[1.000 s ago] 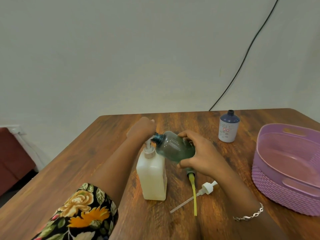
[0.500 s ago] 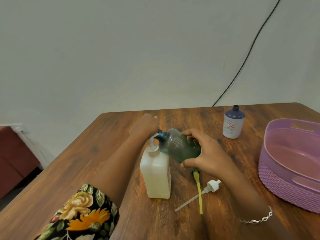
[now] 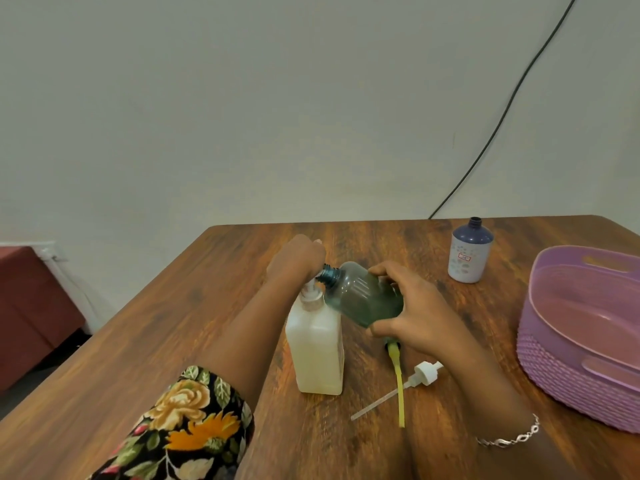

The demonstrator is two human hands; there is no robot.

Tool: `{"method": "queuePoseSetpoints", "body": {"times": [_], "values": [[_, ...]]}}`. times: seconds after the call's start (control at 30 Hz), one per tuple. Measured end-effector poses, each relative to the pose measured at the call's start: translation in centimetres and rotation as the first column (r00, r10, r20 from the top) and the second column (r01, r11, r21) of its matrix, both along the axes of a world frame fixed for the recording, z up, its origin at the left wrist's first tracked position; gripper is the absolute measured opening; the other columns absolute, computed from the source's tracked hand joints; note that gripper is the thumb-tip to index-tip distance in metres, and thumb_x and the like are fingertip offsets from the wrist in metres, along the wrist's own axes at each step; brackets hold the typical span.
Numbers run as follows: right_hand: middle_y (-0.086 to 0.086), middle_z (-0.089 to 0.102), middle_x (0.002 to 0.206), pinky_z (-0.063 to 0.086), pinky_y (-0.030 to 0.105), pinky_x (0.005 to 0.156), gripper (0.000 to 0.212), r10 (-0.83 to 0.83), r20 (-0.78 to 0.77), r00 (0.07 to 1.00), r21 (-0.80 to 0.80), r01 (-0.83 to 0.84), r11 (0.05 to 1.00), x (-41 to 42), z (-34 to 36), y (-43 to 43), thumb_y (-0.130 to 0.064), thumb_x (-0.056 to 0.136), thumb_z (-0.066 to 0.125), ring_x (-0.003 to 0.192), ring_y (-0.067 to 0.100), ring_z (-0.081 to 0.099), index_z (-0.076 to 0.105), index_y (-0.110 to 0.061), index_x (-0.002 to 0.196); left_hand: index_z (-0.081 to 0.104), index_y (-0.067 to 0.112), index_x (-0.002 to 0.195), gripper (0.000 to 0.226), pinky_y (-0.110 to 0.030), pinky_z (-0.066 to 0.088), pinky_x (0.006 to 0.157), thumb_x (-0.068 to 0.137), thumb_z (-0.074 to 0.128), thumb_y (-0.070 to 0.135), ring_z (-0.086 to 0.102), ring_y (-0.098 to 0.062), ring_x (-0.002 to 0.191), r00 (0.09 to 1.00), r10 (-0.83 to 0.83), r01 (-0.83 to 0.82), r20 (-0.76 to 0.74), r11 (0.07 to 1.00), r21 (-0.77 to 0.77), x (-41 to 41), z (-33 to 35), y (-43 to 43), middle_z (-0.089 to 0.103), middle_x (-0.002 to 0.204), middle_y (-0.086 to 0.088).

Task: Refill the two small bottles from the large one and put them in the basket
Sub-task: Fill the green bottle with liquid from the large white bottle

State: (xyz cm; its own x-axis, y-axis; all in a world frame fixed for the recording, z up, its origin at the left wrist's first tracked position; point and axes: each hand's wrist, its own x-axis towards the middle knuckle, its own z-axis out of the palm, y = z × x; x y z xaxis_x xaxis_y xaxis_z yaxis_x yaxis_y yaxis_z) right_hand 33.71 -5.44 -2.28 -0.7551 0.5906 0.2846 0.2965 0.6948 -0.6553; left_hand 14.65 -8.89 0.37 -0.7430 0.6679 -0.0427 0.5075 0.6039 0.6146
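Observation:
The large white bottle (image 3: pixel 313 348) stands upright on the wooden table (image 3: pixel 194 323). My left hand (image 3: pixel 298 259) lies on top of its pump head, with the fingers bent down over it. My right hand (image 3: pixel 414 315) grips a small green-tinted bottle (image 3: pixel 362 299). That bottle is tilted on its side, and its open neck sits right at the pump's nozzle. A second small bottle (image 3: pixel 468 258), white with a dark blue shoulder and no cap, stands upright at the back right. The purple basket (image 3: pixel 554 362) sits at the right edge with nothing in it.
Two removed pump tops lie on the table just below my right hand. One has a yellow tube (image 3: pixel 399 382), the other is white (image 3: pixel 425 373) with a clear tube. A black cable (image 3: pixel 498 126) runs down the wall behind the table. A dark red seat (image 3: pixel 31 313) is at far left.
Both hands keep their hold, with the green bottle's neck still at the pump nozzle. My head has shifted slightly, so everything sits a little further right in view.

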Motion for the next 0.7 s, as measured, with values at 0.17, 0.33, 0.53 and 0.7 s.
{"method": "queuePoseSetpoints", "body": {"times": [0.17, 0.33, 0.53, 0.7], "values": [[-0.005, 0.052, 0.112, 0.047, 0.029, 0.081, 0.065, -0.011, -0.016, 1.000, 0.010, 0.011, 1.000, 0.2, 0.7, -0.1, -0.018, 0.060, 0.082, 0.101, 0.012, 0.051, 0.050, -0.027, 0.116, 0.057, -0.004, 0.107, 0.040, -0.038, 0.050, 0.082, 0.102, 0.033, 0.027, 0.053, -0.018, 0.063, 0.997, -0.047, 0.045, 0.056, 0.998, 0.038, 0.4, 1.0, 0.0, 0.057, 0.070, -0.009], [-0.004, 0.052, 0.109, 0.047, 0.031, 0.082, 0.062, -0.025, 0.014, 1.000, 0.029, 0.024, 0.999, 0.1, 0.4, -0.1, -0.015, 0.060, 0.081, 0.098, 0.012, 0.050, 0.051, -0.026, 0.113, 0.061, -0.001, 0.105, 0.033, -0.031, 0.045, 0.072, 0.099, 0.035, 0.019, 0.051, -0.016, 0.068, 0.999, -0.037, 0.037, 0.035, 0.999, -0.004, -0.2, -0.3, 0.2, 0.060, 0.088, -0.010], [-0.004, 0.050, 0.111, 0.045, 0.028, 0.079, 0.064, -0.030, 0.028, 0.999, 0.036, 0.029, 0.999, -0.1, 0.1, 0.0, -0.015, 0.060, 0.081, 0.099, 0.011, 0.048, 0.050, -0.026, 0.114, 0.062, -0.001, 0.101, 0.038, -0.026, 0.040, 0.061, 0.101, 0.032, 0.022, 0.047, -0.014, 0.058, 0.999, -0.042, 0.044, 0.030, 0.998, -0.052, 0.1, -0.5, -0.1, 0.052, 0.070, -0.005], [-0.005, 0.051, 0.113, 0.044, 0.025, 0.077, 0.066, -0.028, 0.005, 1.000, 0.037, 0.028, 0.999, 0.0, 1.0, 0.0, -0.019, 0.060, 0.083, 0.100, 0.011, 0.049, 0.050, -0.026, 0.116, 0.057, 0.000, 0.097, 0.034, -0.040, 0.054, 0.082, 0.102, 0.032, 0.023, 0.058, -0.016, 0.060, 0.998, -0.046, 0.046, 0.045, 0.999, 0.012, 0.4, 1.4, 0.0, 0.056, 0.072, -0.009]]}}
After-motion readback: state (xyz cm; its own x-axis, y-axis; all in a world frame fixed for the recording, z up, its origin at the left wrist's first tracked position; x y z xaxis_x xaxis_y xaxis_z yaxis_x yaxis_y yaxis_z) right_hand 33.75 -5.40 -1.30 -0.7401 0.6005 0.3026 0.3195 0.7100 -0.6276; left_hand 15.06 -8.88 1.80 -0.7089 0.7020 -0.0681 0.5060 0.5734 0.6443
